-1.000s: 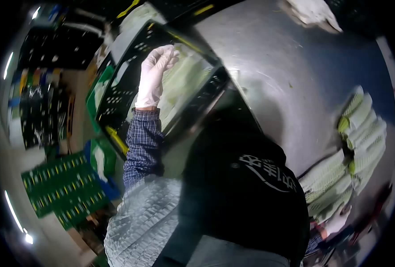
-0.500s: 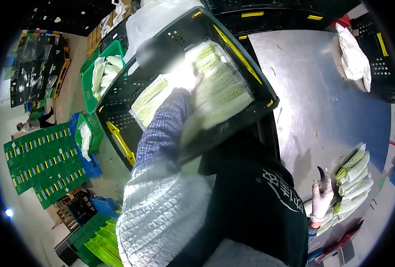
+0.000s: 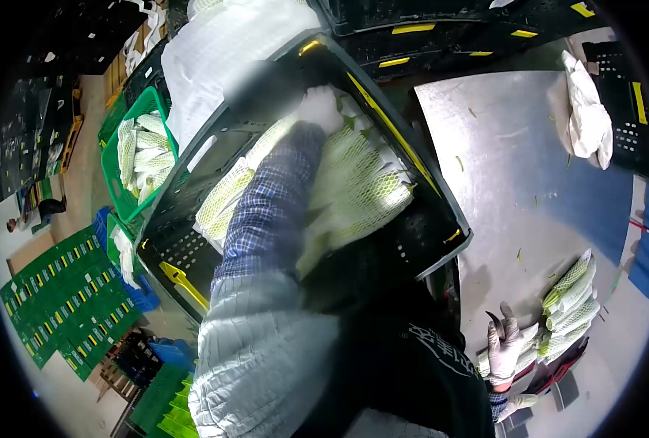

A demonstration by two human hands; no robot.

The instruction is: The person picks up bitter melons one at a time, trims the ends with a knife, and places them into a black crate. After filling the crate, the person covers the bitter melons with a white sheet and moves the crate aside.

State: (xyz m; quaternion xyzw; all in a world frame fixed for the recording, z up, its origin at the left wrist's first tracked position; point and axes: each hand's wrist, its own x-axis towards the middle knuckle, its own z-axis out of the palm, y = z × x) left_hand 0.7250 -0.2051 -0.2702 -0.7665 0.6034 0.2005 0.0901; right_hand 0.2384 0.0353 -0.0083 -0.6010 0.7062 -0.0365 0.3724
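My left hand (image 3: 322, 108), in a white glove, is inside a black crate (image 3: 448, 252) at the far end of the packed produce. Its fingers are hidden by glare and my forearm. Around it lie rows of long pale-green vegetables in white foam net sleeves (image 3: 368, 179); their exact kind is not clear. On the right, over the metal table's near edge, my gloved right hand (image 3: 507, 350) is closed on a small curved knife (image 3: 495, 325), dark blade pointing up. Just beside that hand is a pile of the same sleeved vegetables (image 3: 571, 306).
The metal table (image 3: 514, 190) carries a white cloth-like bundle (image 3: 586, 109) and leaf scraps. A green basket (image 3: 109, 164) of sleeved vegetables stands left of the crate. White sheeting (image 3: 215, 55) lies behind it. Green crates (image 3: 69, 299) are stacked at left; a person (image 3: 43, 208) is farther off.
My left hand has moved deeper toward the crate's far side. My right hand has shifted slightly left and down, still with the knife. The whole view has tilted a little.
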